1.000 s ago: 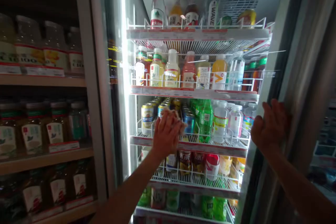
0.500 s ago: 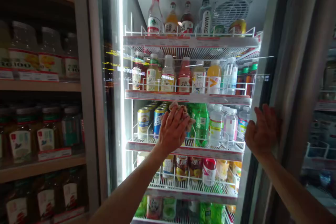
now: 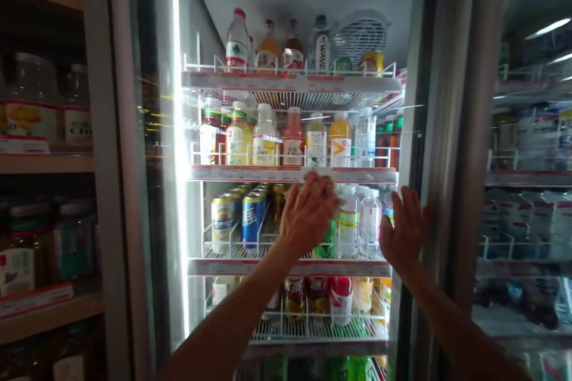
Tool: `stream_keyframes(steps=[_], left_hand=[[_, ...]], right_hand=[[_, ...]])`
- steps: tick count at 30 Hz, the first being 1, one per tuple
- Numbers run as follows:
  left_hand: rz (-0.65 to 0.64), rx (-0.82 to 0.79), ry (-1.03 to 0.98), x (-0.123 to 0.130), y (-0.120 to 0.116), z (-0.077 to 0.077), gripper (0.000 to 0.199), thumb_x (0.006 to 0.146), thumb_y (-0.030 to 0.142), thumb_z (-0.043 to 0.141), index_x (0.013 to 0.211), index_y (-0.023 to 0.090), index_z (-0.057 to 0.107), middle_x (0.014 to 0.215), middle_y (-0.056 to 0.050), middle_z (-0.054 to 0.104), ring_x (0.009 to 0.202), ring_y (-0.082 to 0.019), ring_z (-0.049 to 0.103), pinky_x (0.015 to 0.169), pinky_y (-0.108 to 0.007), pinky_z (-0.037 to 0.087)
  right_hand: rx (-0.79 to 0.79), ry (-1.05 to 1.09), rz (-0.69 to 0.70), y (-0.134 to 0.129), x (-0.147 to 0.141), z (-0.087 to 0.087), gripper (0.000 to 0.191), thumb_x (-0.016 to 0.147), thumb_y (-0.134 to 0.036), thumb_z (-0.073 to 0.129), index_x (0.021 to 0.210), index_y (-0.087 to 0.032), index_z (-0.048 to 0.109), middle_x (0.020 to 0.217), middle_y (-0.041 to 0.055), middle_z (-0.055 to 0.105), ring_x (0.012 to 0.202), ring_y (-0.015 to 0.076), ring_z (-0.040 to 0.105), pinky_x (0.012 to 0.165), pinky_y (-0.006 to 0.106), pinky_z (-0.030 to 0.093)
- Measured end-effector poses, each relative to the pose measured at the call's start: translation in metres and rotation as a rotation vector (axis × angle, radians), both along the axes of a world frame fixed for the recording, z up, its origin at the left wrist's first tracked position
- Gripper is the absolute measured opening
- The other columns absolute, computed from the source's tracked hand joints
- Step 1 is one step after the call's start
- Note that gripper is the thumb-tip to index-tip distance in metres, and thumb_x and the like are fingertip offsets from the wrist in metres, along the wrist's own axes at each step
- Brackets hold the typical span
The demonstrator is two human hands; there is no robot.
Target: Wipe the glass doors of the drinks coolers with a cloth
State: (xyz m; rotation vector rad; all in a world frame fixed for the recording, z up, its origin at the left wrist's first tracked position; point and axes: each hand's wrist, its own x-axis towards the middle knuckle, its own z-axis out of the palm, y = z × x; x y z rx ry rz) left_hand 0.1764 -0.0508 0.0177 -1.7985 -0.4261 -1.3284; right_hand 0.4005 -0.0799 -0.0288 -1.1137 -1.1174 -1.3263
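My left hand (image 3: 308, 211) presses a crumpled, pale brownish cloth (image 3: 329, 178) flat against the glass door (image 3: 154, 190) of a lit drinks cooler. The hand is smeared by motion, and its palm side is hidden. Behind it, partly covered, stand a green bottle (image 3: 329, 238) and clear bottles with labels (image 3: 348, 223). My right hand (image 3: 406, 229) is open, fingers stretched up, resting against the door's right edge beside the metal frame (image 3: 447, 190). Nothing shows in it.
Wire shelves with price strips (image 3: 250, 174) hold bottles and cans (image 3: 223, 220) behind the glass. To the left, wooden shelves (image 3: 49, 162) carry jars and bottles. Another glass-fronted cooler (image 3: 527, 178) stands at the right, with ceiling lights reflected in it.
My left hand has slid the cloth rightward across the glass, away from the blue can. My right hand stays at the door edge. The view has turned slightly to the right.
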Motion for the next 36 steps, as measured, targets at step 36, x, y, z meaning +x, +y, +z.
stream_keyframes(steps=[36], left_hand=[[0.068,-0.043,-0.416,-0.056,0.019,0.070,0.038,0.085,0.025,0.045,0.121,0.019,0.054,0.141,-0.012,0.041,0.137,-0.030,0.026,0.108,-0.051,0.028]], right_hand=[[-0.038,-0.058,0.019,0.004,-0.031,0.037,0.057,0.088,-0.029,0.042,0.142,-0.024,0.028,0.148,0.0101,0.032,0.138,0.0266,0.026,0.110,0.050,0.018]])
